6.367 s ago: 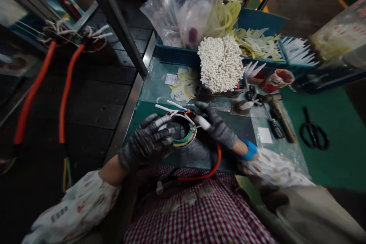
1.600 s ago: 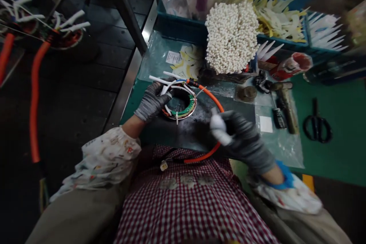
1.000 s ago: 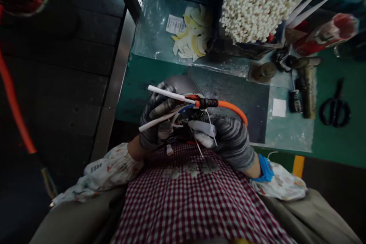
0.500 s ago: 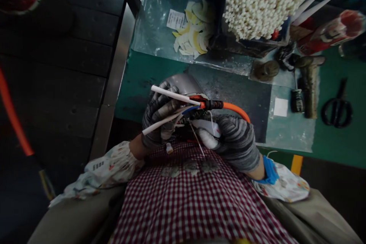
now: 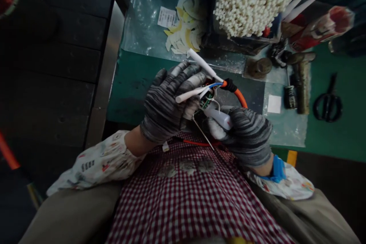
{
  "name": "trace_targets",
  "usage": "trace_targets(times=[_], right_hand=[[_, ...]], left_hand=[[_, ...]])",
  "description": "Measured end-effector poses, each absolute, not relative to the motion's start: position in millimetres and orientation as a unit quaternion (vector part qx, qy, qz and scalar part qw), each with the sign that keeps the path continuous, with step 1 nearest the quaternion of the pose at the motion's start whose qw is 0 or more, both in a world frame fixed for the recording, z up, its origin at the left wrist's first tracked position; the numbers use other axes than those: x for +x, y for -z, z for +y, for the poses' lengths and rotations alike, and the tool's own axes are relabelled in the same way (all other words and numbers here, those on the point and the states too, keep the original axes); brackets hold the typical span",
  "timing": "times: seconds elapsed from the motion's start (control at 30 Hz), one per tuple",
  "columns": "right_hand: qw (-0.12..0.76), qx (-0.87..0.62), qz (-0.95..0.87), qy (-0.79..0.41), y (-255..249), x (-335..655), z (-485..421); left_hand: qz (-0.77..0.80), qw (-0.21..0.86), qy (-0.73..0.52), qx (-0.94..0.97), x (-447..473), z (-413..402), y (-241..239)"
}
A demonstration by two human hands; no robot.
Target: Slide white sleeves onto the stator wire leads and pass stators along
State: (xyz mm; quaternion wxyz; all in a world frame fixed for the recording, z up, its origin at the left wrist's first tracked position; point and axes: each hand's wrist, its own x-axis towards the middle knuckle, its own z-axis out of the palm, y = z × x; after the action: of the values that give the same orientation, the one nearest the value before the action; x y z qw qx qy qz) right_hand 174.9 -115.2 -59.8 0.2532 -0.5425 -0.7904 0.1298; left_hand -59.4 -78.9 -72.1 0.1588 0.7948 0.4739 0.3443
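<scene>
My left hand point(image 5: 173, 103), in a grey striped knit glove, is closed around a wired unit with a green circuit board point(image 5: 206, 100). Most of that unit's body lies hidden under the fingers. From it come white sleeved wires point(image 5: 202, 64), a blue wire point(image 5: 215, 85) and an orange cable point(image 5: 240, 97) with a black collar. In my right hand point(image 5: 247, 135), gloved alike, is a pale translucent handle-like piece point(image 5: 219, 118), its end pointing at the board. A thin white cable tie tail point(image 5: 204, 134) hangs between the hands.
Beyond the hands, a bin holds many white sleeves point(image 5: 254, 4). Curved white and yellow pieces point(image 5: 185, 30) lie on a plastic bag. To the right are a hammer point(image 5: 303, 80), a black-handled screwdriver point(image 5: 290, 95) and scissors point(image 5: 328, 103). A metal table edge point(image 5: 100, 84) runs along the left.
My left hand has turned over the unit, so its back now faces up and covers the grey housing. The white sleeves and orange cable have swung up and right; the circuit board shows more.
</scene>
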Motion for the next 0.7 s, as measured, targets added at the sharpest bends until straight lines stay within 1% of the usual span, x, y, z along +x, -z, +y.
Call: trace_targets(times=[0.1,0.2,0.3,0.37,0.43,0.5,0.57,0.7], right_hand=[[0.253,-0.555,-0.789,-0.075,60.3,178.5,-113.6],[0.239,-0.566,-0.783,-0.097,60.8,182.8,-111.5],[0.237,-0.568,-0.779,-0.121,59.9,186.2,-106.0],[0.234,-0.569,-0.782,-0.103,59.8,187.9,-100.3],[0.236,-0.566,-0.787,-0.062,61.2,188.7,-93.9],[0.245,-0.556,-0.794,-0.013,63.9,188.3,-88.3],[0.235,-0.556,-0.797,0.015,66.6,186.8,-84.1],[0.195,-0.583,-0.789,0.014,68.6,183.6,-80.4]], left_hand=[[0.484,0.187,-0.321,0.792,-53.6,-66.7,65.0],[0.490,0.217,-0.308,0.786,-49.1,-57.0,62.5],[0.485,0.203,-0.280,0.803,-43.9,-46.2,58.7],[0.490,0.199,-0.258,0.809,-38.9,-37.3,53.9],[0.504,0.200,-0.219,0.811,-32.3,-27.6,46.4],[0.524,0.198,-0.141,0.816,-24.4,-19.2,36.5],[0.540,0.196,-0.072,0.815,-16.3,-13.4,26.2],[0.573,0.198,-0.066,0.792,-3.9,-9.7,13.9]])
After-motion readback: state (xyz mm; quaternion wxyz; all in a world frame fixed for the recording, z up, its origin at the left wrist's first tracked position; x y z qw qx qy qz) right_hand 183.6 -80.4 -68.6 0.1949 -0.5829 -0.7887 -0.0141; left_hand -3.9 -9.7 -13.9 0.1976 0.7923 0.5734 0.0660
